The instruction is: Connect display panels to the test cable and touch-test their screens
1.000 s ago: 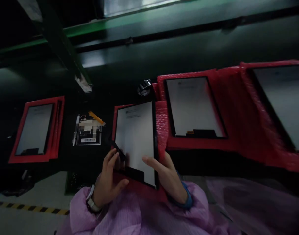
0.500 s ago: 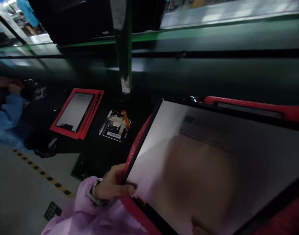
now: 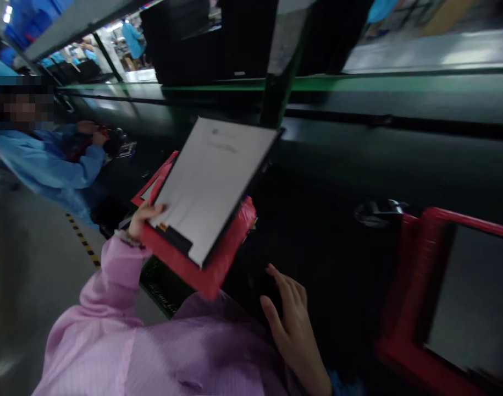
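Observation:
My left hand [image 3: 143,219] grips the lower left corner of a display panel [image 3: 218,176], thumb on top. The panel is pale grey with dark edges and a black strip along its lower end. Red foam wrap [image 3: 212,278] lies under it and sticks out at the bottom and right. Both are held tilted above the dark bench. My right hand [image 3: 290,319] is apart from the panel, over the bench at lower centre, fingers spread and holding nothing.
Another panel [image 3: 474,297] rests on red foam at the right. A shiny clear item [image 3: 379,212] lies left of it. Part of a red-backed panel [image 3: 156,179] shows behind the held one. A co-worker in a blue coat [image 3: 53,159] works at the left. A green post [image 3: 282,93] rises behind.
My left hand has carried the panel with its red foam leftward and away from me. My right hand has come off the panel. The view has turned and shows more on the left.

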`<action>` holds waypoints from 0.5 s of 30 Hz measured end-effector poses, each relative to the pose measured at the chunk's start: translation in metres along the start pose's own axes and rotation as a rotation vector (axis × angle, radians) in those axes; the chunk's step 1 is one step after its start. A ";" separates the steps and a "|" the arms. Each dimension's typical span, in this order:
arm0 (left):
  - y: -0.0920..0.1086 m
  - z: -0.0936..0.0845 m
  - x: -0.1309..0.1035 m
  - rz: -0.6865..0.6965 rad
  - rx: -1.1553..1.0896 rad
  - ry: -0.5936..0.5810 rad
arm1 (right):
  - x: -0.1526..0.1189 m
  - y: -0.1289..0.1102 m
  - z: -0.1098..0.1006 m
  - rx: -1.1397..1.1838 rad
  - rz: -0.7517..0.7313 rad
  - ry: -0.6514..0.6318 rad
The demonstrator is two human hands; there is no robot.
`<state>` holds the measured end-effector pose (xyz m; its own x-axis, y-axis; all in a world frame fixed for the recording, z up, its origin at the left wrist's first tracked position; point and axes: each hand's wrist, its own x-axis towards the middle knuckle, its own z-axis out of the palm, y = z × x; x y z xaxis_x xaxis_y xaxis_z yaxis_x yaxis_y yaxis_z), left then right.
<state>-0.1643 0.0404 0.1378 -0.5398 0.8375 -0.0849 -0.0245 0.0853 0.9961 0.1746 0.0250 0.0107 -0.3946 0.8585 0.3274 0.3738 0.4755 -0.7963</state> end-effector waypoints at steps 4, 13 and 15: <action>0.028 -0.038 0.067 -0.008 -0.031 0.086 | 0.002 0.005 0.013 -0.216 -0.066 0.052; -0.019 -0.084 0.111 -0.235 0.020 0.062 | -0.002 0.008 0.009 -0.251 -0.120 0.013; -0.023 -0.086 0.113 -0.247 0.041 0.060 | -0.001 0.007 0.010 -0.258 -0.131 0.018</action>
<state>-0.2967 0.0866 0.1079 -0.5706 0.7550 -0.3230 -0.1282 0.3066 0.9432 0.1694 0.0257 -0.0001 -0.4393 0.7887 0.4301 0.5230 0.6138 -0.5914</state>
